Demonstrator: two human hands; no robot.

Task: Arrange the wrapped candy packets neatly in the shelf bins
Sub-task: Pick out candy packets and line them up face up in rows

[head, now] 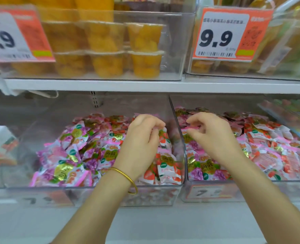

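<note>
- Left bin (92, 194) and right bin (251, 191) are both full of packets (71, 155) that lie jumbled, so most of the tidying looks left to do.
- Left hand (142, 138), over the left bin, pinches one of the packets.
- Right hand (214, 136), over the right bin, pinches a pink one; the hands are apart.

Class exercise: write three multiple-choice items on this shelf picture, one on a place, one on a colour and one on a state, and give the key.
1. Where is the left hand? A out of view; B over the left bin; C inside a pocket.
2. What colour is the bangle? A gold; B blue; C black.
3. The right bin is: A empty; B overturned; C full of candy packets.
Key: B, it hangs above that bin's packets; A, the band on the left wrist shines gold; C, packets heap up between its clear walls.
</note>
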